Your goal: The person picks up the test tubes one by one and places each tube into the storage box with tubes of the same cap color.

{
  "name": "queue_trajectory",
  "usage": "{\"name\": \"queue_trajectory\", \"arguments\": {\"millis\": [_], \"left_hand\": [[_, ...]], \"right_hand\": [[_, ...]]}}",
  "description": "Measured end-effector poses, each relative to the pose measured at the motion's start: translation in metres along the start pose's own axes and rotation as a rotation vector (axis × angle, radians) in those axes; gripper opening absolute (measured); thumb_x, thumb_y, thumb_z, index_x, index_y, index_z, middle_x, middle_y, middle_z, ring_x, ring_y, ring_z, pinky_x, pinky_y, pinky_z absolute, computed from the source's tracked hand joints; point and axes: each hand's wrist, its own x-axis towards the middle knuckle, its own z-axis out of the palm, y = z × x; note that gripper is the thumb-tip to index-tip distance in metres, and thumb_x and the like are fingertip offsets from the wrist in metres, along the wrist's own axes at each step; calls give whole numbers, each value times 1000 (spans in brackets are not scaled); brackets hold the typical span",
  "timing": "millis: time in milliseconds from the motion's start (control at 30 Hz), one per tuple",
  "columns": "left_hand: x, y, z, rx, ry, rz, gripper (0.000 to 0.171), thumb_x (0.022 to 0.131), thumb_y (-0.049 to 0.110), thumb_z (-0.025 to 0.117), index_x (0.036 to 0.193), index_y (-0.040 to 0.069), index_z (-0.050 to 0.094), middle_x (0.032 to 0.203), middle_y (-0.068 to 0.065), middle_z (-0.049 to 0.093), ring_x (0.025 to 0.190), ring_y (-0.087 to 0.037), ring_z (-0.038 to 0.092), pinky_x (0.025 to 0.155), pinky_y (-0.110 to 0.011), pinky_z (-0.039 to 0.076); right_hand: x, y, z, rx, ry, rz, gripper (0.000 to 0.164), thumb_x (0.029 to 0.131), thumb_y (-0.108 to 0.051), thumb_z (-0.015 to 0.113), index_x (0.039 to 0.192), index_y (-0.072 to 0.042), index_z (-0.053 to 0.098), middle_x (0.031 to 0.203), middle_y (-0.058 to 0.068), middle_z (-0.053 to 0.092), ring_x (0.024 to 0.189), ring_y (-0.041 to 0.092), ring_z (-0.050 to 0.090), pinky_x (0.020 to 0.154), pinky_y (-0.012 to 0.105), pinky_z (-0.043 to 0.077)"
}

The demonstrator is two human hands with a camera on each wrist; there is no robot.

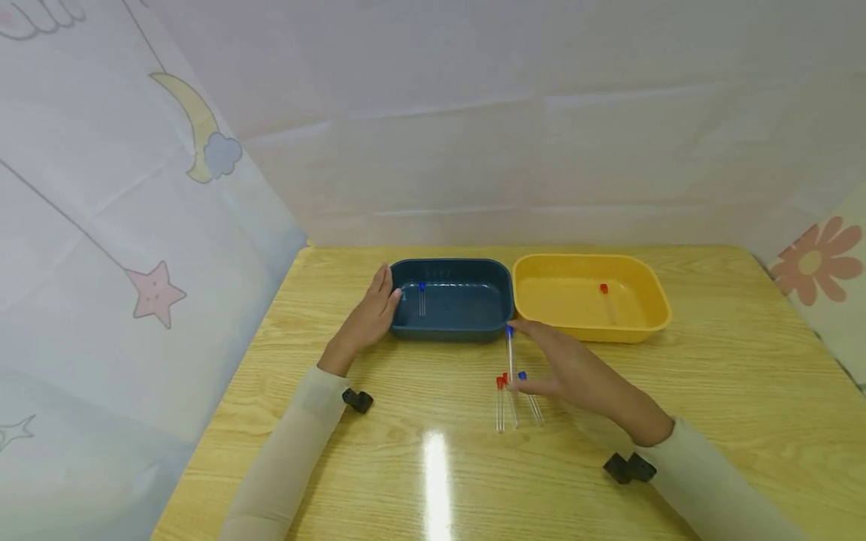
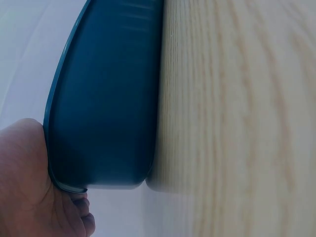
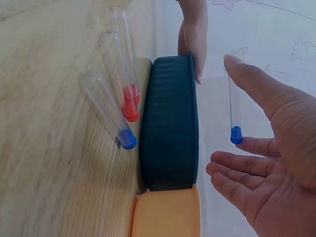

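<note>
The right hand (image 1: 578, 364) pinches the blue-capped tube (image 1: 510, 353) end to end above the table (image 1: 379, 466), near the blue bin (image 1: 446, 334), whose rim the left hand (image 1: 367, 317) grips. Expect light, stiff, slippery handling; take it gently by cap and base.

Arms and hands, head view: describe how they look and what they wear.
The left sleeve and right sleeve are long, plain and pale cream. Small, blocky black devices sit near both cuffs. The left hand and right hand are bare; no gloves show.
</note>
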Motion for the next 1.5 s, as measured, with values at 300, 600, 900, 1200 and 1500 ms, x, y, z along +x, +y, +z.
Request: {"name": "queue_trajectory", "arguments": {"millis": [300, 600, 900, 1200, 1500], "left_hand": [[1, -1, 0, 1, 0, 3, 66, 113, 40, 18, 160, -1, -3, 169, -10, -15, 156, -32, -3, 125, -46, 9], [2, 1, -1, 4, 4, 8, 66, 113, 39, 18, 160, -2, -2, 169, -11, -14, 156, -30, -4, 125, -45, 8], [1, 0, 1, 9, -7, 10, 66, 113, 39, 17, 160, -2, -4, 169, -12, -14, 156, -31, -5, 124, -46, 8], [2, -1, 1, 13, 9, 15, 68, 112, 43, 16, 160, -3, -2, 169, -12, -13, 156, -31, -3, 125, -45, 9], [1, -1, 1, 2, -8, 1, 68, 112, 44, 15, 160, -1, -4, 169, -10, -16, 156, -27, -7, 125, -44, 7]], "right_hand": [[10, -1, -1, 26, 33, -5, 97, 79, -42, 87, 155, -5, 39, 154, 17, 45, 135, 37, 50, 106, 55, 44], [18, -2, 1, 53, 34, 17, 96, 80, -42, 87, 155, -6, 39, 154, 14, 46, 136, 35, 50, 107, 54, 44], [22, 0, 2, 35, 31, 14, 98, 81, -54, 81, 155, -6, 38, 153, 16, 46, 137, 36, 48, 109, 55, 42], [28, 2, 4, 20, 31, 19, 102, 80, -65, 75, 155, -7, 38, 154, 15, 46, 139, 36, 46, 110, 55, 41], [37, -2, 1, 13, 11, 8, 99, 81, -58, 80, 155, -7, 38, 153, 17, 47, 138, 38, 47, 109, 55, 42]]}}
